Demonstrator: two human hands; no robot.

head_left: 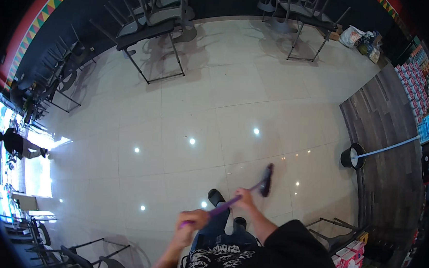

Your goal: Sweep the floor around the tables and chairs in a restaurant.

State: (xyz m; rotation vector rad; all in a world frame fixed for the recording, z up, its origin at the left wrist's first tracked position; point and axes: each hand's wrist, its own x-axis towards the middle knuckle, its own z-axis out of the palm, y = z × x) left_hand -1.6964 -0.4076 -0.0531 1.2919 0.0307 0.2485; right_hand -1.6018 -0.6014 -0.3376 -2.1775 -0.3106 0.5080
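Note:
A broom with a purple handle (223, 207) slants across in front of my body, from lower left to upper right. My left hand (193, 220) is wrapped round the handle near its top end. Further down the stick, my right hand (243, 197) grips it too. The dark broom head (267, 180) is over the glossy tiled floor (192, 103), ahead and to the right of my feet; whether its bristles touch the tiles I cannot tell. One dark slipper (215, 197) shows just left of the handle.
Tables with upturned chairs (149, 33) stand at the far wall, with more at far right (308, 15) and left. A black bucket (353, 156) with a pale blue pole sits by the wood-panelled counter (384, 128). A person (17, 143) is near the bright doorway. Chairs stand close behind, both sides.

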